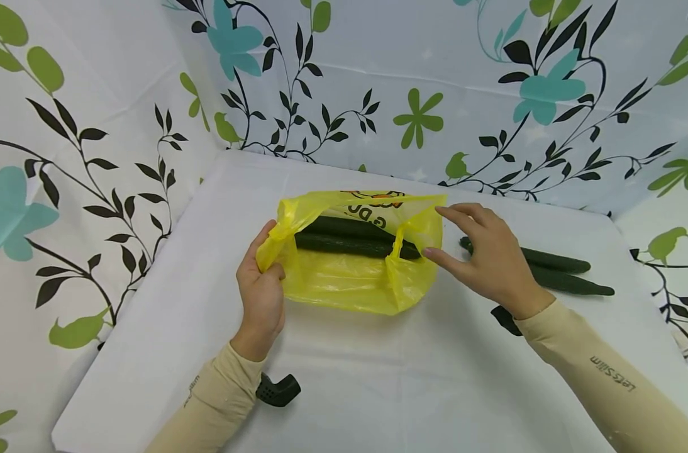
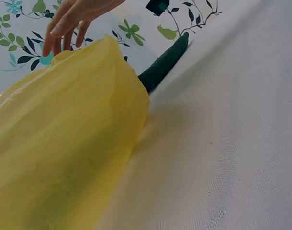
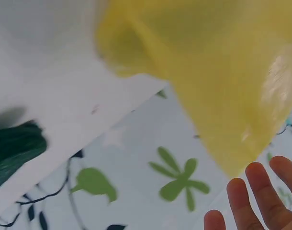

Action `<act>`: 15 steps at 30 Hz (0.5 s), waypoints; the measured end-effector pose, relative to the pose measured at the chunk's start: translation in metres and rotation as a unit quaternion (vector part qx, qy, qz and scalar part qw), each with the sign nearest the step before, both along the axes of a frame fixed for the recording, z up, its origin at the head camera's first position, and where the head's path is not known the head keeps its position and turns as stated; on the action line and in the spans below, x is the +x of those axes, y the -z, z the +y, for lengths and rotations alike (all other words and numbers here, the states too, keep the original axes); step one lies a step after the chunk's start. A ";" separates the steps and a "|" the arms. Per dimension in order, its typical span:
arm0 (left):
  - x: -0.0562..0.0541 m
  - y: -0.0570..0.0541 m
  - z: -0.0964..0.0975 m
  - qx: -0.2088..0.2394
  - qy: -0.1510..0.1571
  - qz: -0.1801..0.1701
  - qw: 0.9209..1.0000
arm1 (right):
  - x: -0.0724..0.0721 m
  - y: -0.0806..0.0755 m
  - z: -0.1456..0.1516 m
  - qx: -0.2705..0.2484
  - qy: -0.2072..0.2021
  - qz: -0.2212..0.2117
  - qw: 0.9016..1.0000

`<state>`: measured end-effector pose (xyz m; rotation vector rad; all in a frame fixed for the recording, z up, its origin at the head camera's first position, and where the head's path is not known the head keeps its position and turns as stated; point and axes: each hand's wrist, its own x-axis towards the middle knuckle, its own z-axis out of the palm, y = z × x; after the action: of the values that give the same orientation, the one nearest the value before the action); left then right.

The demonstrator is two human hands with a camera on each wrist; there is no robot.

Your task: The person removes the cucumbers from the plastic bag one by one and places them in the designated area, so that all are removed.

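Note:
A yellow plastic bag (image 1: 338,283) with dark print lies sideways at mid-table, its mouth facing me. Inside it two long dark green cucumbers (image 1: 344,244) lie side by side. My left hand (image 1: 263,292) grips the left edge of the bag's mouth, thumb in front. At the right edge is my right hand (image 1: 493,258), thumb and fingers spread; in the right wrist view its fingers (image 3: 263,191) are extended close to the bag's corner. Beyond that hand, two more cucumbers (image 1: 570,281) lie on the table, partly hidden by it. In the left wrist view a cucumber (image 2: 165,62) shows past the bag.
The table (image 1: 344,390) has a white cover. Behind and beside it hangs a curtain (image 1: 332,63) printed with leaves, flowers and birds. A black device (image 1: 278,390) sits at the left wrist and another (image 1: 506,319) at the right wrist.

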<state>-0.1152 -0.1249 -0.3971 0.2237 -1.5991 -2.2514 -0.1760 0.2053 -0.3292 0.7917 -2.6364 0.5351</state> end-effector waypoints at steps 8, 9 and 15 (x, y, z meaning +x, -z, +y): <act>0.000 0.002 0.000 -0.001 0.000 0.008 1.000 | 0.000 -0.008 -0.052 -0.011 -0.088 0.025 0.996; 0.000 0.002 0.000 -0.001 0.000 0.007 1.000 | 0.000 -0.010 -0.058 -0.016 -0.097 0.025 0.995; 0.000 0.000 0.000 0.003 -0.004 0.003 1.000 | 0.003 -0.024 -0.087 -0.058 -0.132 0.033 0.989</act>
<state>-0.1152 -0.1251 -0.3975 0.2250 -1.5857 -2.2483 -0.1729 0.1181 -0.3056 1.1088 -2.4285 0.7111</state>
